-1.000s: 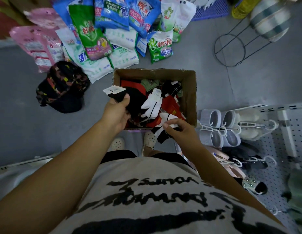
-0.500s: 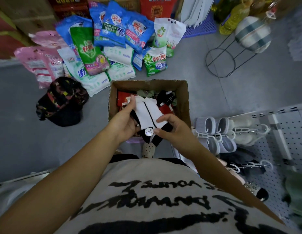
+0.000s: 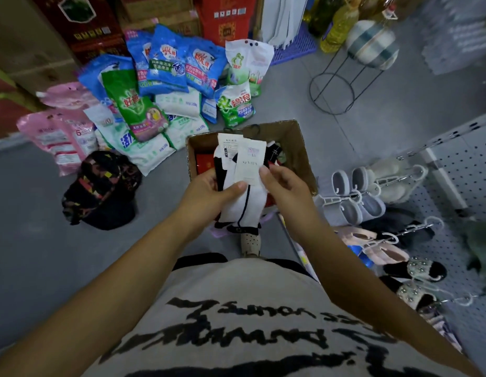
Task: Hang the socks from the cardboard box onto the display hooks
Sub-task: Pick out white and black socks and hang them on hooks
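Socks [image 3: 244,205], frame centre: our left hand [image 3: 209,190] grips them, right hand [image 3: 284,183] pinches the card [image 3: 250,164]. We should keep cards aligned for display hooks [image 3: 411,230], right of frame.

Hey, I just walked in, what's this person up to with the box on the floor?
A person stands over the open cardboard box, holding a bundle of white-and-black socks above it. The left hand grips the bundle from the side, and the right hand pinches its paper tag. Other socks lie in the box. The display hooks on the right carry slippers; the held socks are not yet hung.
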